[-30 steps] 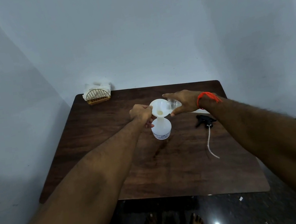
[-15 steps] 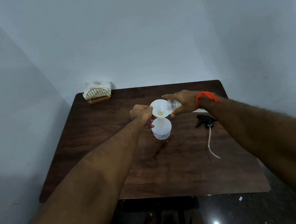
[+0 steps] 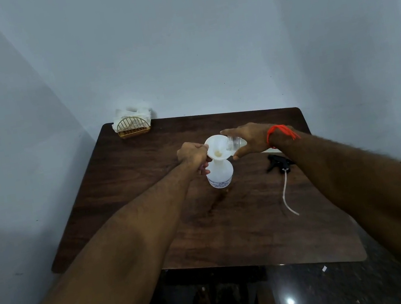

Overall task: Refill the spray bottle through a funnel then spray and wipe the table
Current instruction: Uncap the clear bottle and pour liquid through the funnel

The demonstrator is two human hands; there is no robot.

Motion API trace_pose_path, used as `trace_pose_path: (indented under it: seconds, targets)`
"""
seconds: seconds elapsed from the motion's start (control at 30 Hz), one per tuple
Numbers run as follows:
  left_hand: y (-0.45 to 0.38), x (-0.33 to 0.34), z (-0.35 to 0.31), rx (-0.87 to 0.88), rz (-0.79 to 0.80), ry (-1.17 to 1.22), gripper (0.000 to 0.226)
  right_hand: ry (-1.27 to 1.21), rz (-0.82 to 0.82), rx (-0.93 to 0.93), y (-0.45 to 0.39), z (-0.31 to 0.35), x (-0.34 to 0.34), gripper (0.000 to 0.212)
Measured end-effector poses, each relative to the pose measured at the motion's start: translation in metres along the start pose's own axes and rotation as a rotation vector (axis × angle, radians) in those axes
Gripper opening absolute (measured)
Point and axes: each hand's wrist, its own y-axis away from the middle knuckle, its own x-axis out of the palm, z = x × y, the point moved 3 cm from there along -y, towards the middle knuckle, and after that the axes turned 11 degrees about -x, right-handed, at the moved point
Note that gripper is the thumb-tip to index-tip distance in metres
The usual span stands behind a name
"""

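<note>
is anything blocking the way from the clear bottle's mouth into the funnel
Nothing visible does. The right hand tips the clear bottle at the rim of the white funnel, whose bowl is open. The left hand grips the funnel's far side, seated in the spray bottle.

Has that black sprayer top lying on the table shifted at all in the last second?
No. The black sprayer top lies in the same spot right of the spray bottle, same gap to the table's right edge.

Both forearms are bare and hairy, with no sleeves in view. The right wrist wears a bright orange-red thread band, knotted, its loose strands fanning toward the forearm. The left hand and right hand are ungloved and ringless.
</note>
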Motion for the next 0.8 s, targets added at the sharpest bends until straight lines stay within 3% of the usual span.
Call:
trace_pose_path:
  seconds: [0.8]
  targets:
    - [-0.0055, 0.0025, 0.0083, 0.028, -0.004, -0.004, 0.029, 0.014, 0.000, -0.015, 0.0056, 0.0012, 0.0013, 0.089]
